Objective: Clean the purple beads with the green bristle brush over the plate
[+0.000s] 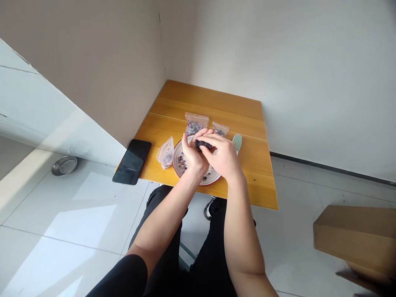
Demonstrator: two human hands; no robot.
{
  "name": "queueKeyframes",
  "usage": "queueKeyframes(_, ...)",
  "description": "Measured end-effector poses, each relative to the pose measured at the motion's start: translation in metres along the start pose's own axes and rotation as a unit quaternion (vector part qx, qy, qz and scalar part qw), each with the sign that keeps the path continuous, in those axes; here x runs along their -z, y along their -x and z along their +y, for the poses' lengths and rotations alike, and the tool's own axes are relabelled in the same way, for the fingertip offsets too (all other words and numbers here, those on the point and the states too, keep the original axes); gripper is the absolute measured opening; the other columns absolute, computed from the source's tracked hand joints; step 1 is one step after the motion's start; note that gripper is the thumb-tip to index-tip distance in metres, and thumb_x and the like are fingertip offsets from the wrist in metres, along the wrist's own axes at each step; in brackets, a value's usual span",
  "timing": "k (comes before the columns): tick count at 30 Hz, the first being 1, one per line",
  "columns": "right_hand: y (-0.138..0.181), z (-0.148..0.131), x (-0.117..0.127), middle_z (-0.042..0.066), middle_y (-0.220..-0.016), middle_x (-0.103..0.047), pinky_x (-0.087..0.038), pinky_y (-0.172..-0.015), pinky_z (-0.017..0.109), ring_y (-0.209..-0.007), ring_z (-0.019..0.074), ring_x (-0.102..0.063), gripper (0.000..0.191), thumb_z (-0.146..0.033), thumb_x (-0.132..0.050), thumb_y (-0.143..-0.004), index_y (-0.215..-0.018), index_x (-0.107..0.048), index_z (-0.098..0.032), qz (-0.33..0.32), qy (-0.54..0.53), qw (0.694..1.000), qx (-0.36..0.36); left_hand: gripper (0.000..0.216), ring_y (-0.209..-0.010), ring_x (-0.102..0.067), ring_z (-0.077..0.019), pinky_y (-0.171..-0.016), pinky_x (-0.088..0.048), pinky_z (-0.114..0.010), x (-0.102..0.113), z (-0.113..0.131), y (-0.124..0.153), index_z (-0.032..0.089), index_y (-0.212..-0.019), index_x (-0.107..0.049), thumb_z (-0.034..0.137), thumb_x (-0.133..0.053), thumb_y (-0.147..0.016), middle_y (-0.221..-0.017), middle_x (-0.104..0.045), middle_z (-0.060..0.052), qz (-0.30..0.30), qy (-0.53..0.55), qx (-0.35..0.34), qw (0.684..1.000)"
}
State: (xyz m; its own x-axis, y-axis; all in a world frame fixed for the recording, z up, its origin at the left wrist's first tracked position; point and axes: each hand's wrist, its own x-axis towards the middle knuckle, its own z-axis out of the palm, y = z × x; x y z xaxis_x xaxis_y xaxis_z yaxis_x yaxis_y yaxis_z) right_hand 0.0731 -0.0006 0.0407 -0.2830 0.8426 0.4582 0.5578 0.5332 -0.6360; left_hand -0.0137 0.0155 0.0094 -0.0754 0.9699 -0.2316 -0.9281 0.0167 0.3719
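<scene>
Fingers of the left hand (pixel 192 156) and the right hand (pixel 222 159) close together on a dark purple clump (pixel 202 144), held low over a white plate with a red rim (pixel 177 164). Both grips are pressed in, with the right hand's fingers lying across the top of the clump and the left hand's fingers rising to meet them from the near left. Working this close above the plate seems a sound way to handle something so small, since anything that slips would land among the loose beads (pixel 182 163) rather than on the wooden surface (pixel 206 103). The clump looks knobbly, perhaps beads bunched together, though the fingers hide too much of it to tell. Just beyond the plate lie a clear zip bag of grey-purple beads (pixel 194 128) and a smaller one (pixel 220 130). To its left sits a crumpled clear bag (pixel 165 153), with a black phone (pixel 131 161) further left, and a pale green spatula-like piece (pixel 237 142) stands out at the right.
</scene>
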Motion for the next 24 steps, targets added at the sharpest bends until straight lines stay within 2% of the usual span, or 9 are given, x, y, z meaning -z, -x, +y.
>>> queueKeyframes(2, -0.0006, 0.001, 0.0017, 0.005, -0.121, -0.075, -0.056, -0.101, 0.04, -0.112, 0.0216, -0.069, 0.036, -0.008, -0.057, -0.089, -0.115, -0.077, -0.025, -0.002, 0.01, 1.0, -0.006, 0.062, -0.113, -0.071, -0.0267, -0.11, -0.048, -0.041, 0.0006, 0.0018, -0.0016, 0.016, -0.087, -0.074, 0.062, -0.035, -0.094, -0.095, -0.077, -0.012, 0.002, 0.005, -0.005, 1.0)
queueKeyframes(6, 0.0023, 0.0046, 0.008, 0.003, -0.118, -0.076, -0.06, -0.091, 0.039, -0.1, 0.0204, -0.072, 0.035, -0.009, -0.06, -0.087, -0.111, -0.078, -0.026, -0.05, 0.003, 0.999, -0.021, 0.065, -0.123, -0.067, -0.0295, -0.111, -0.047, -0.042, 0.0009, 0.0061, -0.006, 0.014, -0.087, -0.073, 0.064, -0.033, -0.095, -0.102, -0.076, -0.017, 0.023, 0.001, -0.022, 1.0)
queueKeyframes(10, 0.0039, 0.0046, 0.0062, 0.002, -0.119, -0.076, -0.061, -0.087, 0.037, -0.104, 0.0208, -0.071, 0.034, -0.011, -0.062, -0.087, -0.112, -0.078, -0.027, -0.059, -0.025, 0.998, -0.018, 0.064, -0.126, -0.065, -0.03, -0.112, -0.046, -0.043, -0.0002, 0.0026, -0.0029, 0.014, -0.088, -0.073, 0.063, -0.032, -0.094, -0.105, -0.076, -0.017, 0.021, -0.017, -0.005, 1.0)
queueKeyframes(16, 0.0002, 0.004, 0.0022, 0.006, -0.121, -0.075, -0.059, -0.094, 0.038, -0.112, 0.0217, -0.069, 0.033, -0.011, -0.06, -0.09, -0.116, -0.077, -0.022, -0.003, -0.002, 1.0, -0.013, 0.061, -0.125, -0.065, -0.03, -0.111, -0.047, -0.046, -0.0005, -0.0033, 0.0021, 0.018, -0.088, -0.073, 0.065, -0.033, -0.093, -0.105, -0.076, -0.013, 0.006, -0.015, 0.003, 1.0)
queueKeyframes(20, 0.0014, 0.0059, 0.0058, 0.004, -0.12, -0.075, -0.06, -0.09, 0.038, -0.103, 0.0205, -0.071, 0.033, -0.011, -0.06, -0.089, -0.114, -0.077, -0.024, -0.027, 0.0, 0.999, -0.019, 0.063, -0.123, -0.067, -0.0289, -0.112, -0.047, -0.042, 0.0, -0.0002, -0.0019, 0.015, -0.087, -0.073, 0.064, -0.034, -0.094, -0.103, -0.076, -0.014, 0.016, 0.004, 0.004, 1.0)
queueKeyframes(24, 0.0031, 0.004, 0.0071, 0.002, -0.119, -0.076, -0.06, -0.092, 0.038, -0.107, 0.0208, -0.071, 0.034, -0.011, -0.062, -0.088, -0.113, -0.077, -0.027, -0.063, -0.034, 0.997, -0.023, 0.064, -0.127, -0.064, -0.0298, -0.112, -0.047, -0.042, -0.0012, 0.003, -0.0037, 0.014, -0.089, -0.072, 0.064, -0.033, -0.094, -0.11, -0.075, -0.017, 0.029, 0.005, 0.002, 1.0)
